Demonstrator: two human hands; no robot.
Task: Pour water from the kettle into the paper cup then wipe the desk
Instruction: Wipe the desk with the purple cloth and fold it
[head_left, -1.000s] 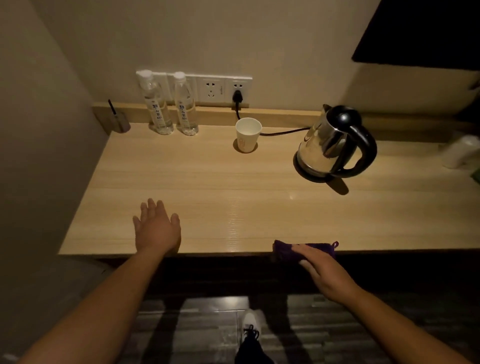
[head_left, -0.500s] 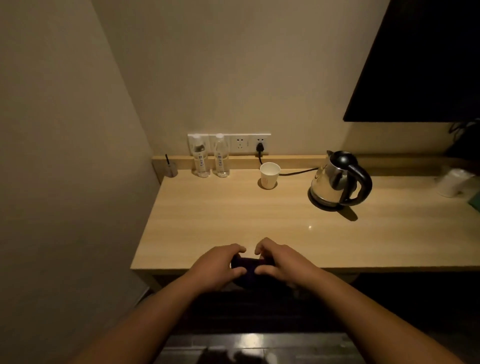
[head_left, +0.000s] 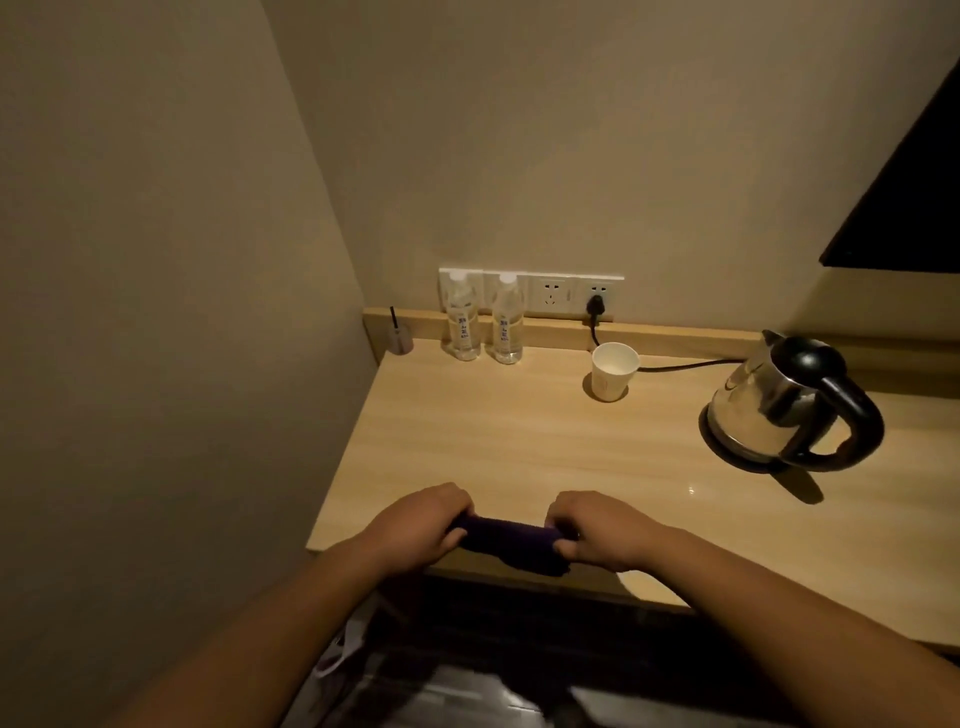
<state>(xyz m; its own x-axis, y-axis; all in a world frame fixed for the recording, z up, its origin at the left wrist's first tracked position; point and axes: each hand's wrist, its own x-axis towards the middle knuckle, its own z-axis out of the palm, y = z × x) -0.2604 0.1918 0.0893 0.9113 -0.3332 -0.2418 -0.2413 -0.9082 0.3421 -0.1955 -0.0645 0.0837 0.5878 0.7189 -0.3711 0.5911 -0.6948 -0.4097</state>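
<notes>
Down at the near edge of the tabletop (head_left: 519, 447), both hands are clamped on a dark purple cloth (head_left: 506, 540). It's stretched out sideways between them, kind of rolled or bunched into a bar shape. The left hand (head_left: 415, 525) has its fingers curled over the left end, and the right hand (head_left: 597, 530) is wrapped around the right end, thumb tucked underneath. The cloth sits right at the front lip of the wood, with a bit of it hanging past the edge.

Further back, the paper cup (head_left: 614, 371) stands upright near the rear ledge, open top facing up. Can't tell if there's water in it, the lighting is pretty dim. Well off to the right of it is the kettle (head_left: 779, 410), shiny steel with a black handle and lid, sitting on its round black base. A black cord (head_left: 675, 367) runs from behind the cup toward the kettle and goes up to a plug in the wall socket strip (head_left: 561, 295).

Two clear water bottles (head_left: 485, 325) stand side by side against that socket strip, left of the cup. Tucked in the far left corner is a small grey cup (head_left: 400, 338) with a dark stick poking out of it.
</notes>
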